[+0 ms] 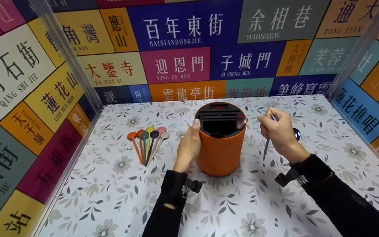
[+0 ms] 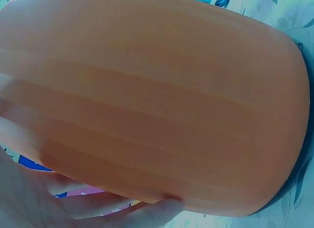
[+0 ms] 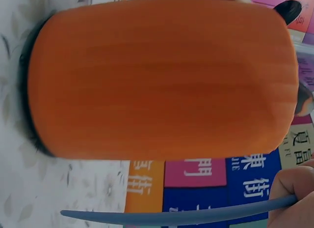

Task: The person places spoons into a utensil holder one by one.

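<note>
An orange cylindrical knife block with a black slotted top stands upright on the table. My left hand holds its left side, thumb up by the rim; in the left wrist view, fingertips touch the orange wall. To the right of the block, my right hand grips a slim blue-grey handle that tapers downward. The right wrist view shows this handle apart from the block; its other end is hidden in my fist. A shiny round piece sits at the block's right rim.
Several coloured spoons lie fanned out on the left of the floral tabletop. A dark shiny round thing shows behind my right hand, partly covered. Walls with coloured street-name panels enclose the back and sides.
</note>
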{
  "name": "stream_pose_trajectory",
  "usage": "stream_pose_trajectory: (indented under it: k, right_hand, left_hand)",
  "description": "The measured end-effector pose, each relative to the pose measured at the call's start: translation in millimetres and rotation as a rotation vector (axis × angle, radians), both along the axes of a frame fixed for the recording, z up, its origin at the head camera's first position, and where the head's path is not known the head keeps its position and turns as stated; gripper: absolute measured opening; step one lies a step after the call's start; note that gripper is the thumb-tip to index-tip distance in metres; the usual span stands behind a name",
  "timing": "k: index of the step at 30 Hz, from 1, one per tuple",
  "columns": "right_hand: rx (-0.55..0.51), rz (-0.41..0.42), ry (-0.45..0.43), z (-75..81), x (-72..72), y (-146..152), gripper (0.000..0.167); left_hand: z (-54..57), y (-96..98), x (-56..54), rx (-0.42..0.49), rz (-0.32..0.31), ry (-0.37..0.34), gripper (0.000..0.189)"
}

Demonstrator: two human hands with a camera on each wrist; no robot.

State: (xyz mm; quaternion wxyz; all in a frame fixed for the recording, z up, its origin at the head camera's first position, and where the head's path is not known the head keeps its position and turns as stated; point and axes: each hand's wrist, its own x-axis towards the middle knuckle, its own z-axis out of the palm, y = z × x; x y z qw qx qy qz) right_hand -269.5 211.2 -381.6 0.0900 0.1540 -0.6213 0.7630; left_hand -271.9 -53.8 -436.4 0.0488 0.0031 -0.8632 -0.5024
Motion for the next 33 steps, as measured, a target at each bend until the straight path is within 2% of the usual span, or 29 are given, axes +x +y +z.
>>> stream_pose_trajectory:
  k: [5, 13, 21, 33]
  right_hand:
    - [-0.081, 0.072, 0.065, 12.9, 7.3, -8, 0.041]
    - [-0.153, 0.124, 0.155, 31.5, 17.3, -19, 0.042]
    - [-0.317, 0.185, 0.231, 52.4, 23.2, -24, 0.040]
    - [-0.486, 0.163, 0.418, 80.1, 30.8, -33, 0.039]
  left_hand:
    - [0.7, 0.6, -0.3, 0.001, 0.001, 0.000, 0.097]
    - [3.0, 2.0, 0.7, 0.009, 0.021, -0.009, 0.091]
    - [2.7, 1.2, 0.3, 0.004, 0.029, -0.021, 0.094]
    - [0.7, 1.2, 0.0, 0.001, 0.024, -0.019, 0.101]
